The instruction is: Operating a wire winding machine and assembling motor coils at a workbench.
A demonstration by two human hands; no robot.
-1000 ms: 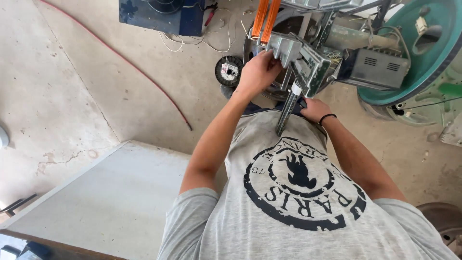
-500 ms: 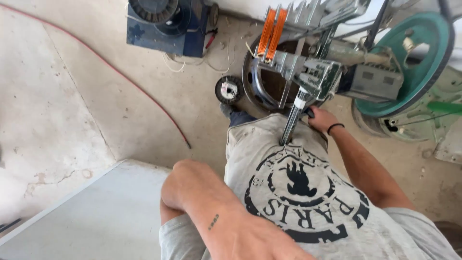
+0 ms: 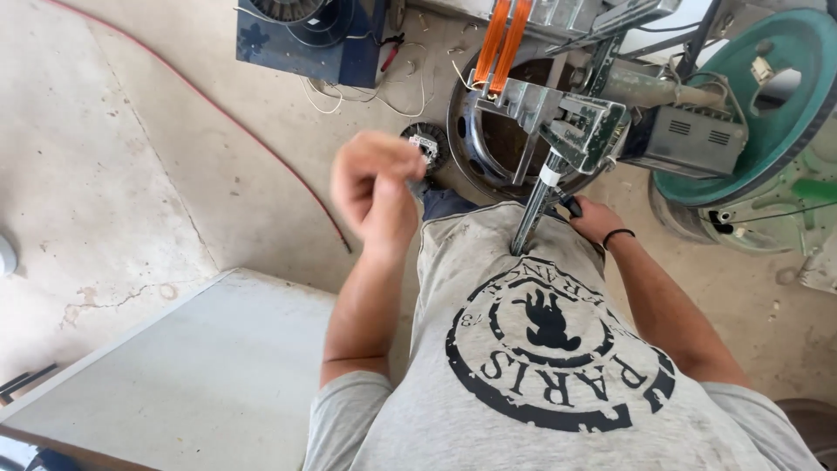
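Two hands busy: metal bracket assembly point(image 3: 558, 118) over the wheel rim point(image 3: 475, 148), my right hand point(image 3: 597, 218) closed on a dark handle at its rod point(image 3: 532, 214); left hand point(image 3: 375, 187) raised, loosely curled, contents unclear. Adjusting step; next probably needs left hand steadying bracket.

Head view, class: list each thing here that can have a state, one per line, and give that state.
left hand: raised in the air, fingers curled, blurred; any grip cannot be told
right hand: low beside the metal rod, gripping a dark handle
metal rod: tilted, lower end against the shirt
red cable: lying slack across the concrete floor
grey board: lying flat
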